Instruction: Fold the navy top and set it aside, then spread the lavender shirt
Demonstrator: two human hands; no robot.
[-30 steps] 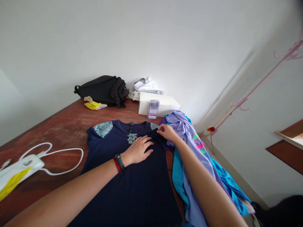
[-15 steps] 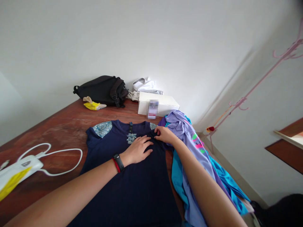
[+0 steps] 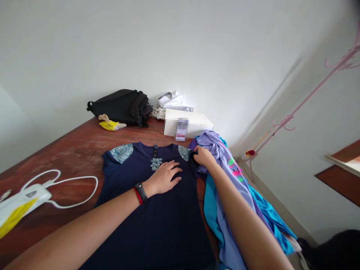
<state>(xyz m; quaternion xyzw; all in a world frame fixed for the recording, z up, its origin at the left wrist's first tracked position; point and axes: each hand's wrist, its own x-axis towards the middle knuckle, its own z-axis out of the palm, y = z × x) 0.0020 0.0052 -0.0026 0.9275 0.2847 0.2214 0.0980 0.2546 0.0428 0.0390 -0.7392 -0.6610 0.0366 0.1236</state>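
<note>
A navy T-shirt (image 3: 152, 225) with blue patterned shoulders lies spread face up on the wooden table, its neckline away from me. My left hand (image 3: 164, 177) rests flat on the chest, just right of a small patterned trim (image 3: 156, 164), fingers spread. At the shirt's right sleeve, my right hand (image 3: 204, 156) pinches the sleeve edge between thumb and fingers. A black band and a red cord circle my left wrist.
Lilac and turquoise clothes (image 3: 225, 180) are heaped along the table's right side. Behind the shirt stand a white box (image 3: 194, 125), a black bag (image 3: 118, 107) and a yellow packet (image 3: 109, 125). A white power strip (image 3: 35, 193) with a cable lies left. A pink rack (image 3: 303, 99) leans into view at right.
My right hand has moved right from the shoulder to the sleeve edge, and the patterned right shoulder now lies uncovered and flatter. My left hand has stayed in place.
</note>
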